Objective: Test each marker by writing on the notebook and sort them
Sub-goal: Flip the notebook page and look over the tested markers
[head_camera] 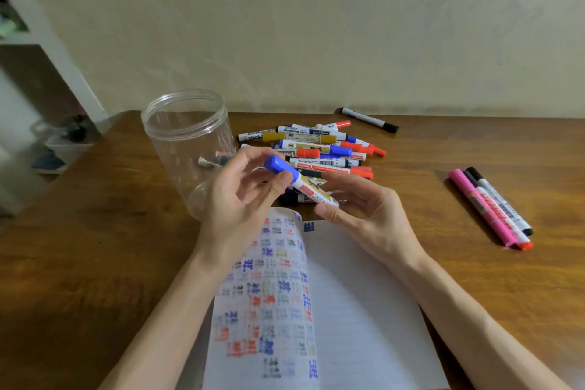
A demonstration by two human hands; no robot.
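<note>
Recorded, largest first.

Wooden table (79,263), set against a pale wall.

Open notebook (357,310) at the near edge, between the forearms. Left page curled upward and filled with rows of test marks in blue, red, black and a yellowish tone. Right page mostly bare, with blue marks at its top left corner and down the inner margin.

Clear plastic jar (186,136) at far left of the notebook, mouth open, with a few small items (215,160) inside, too blurred to identify.

Pile of markers (316,149) beyond the notebook, just right of the jar, lying crosswise over one another; caps red, blue, black and gold.

Separate group of markers (493,209) at right, well apart from the pile, laid side by side: pink, black and red ends visible.

Left hand (234,196) raised above the notebook's far edge, thumb and fingers pinching just below the cap.

Right hand (370,209) opposite, thumb and loosely curled fingers pinching the tail end of the barrel.

Blue-capped marker (300,184) held between both hands, off the table, slanting down to the right, cap on.

Lone black-capped marker (368,119) near the wall, apart from the pile.
</note>
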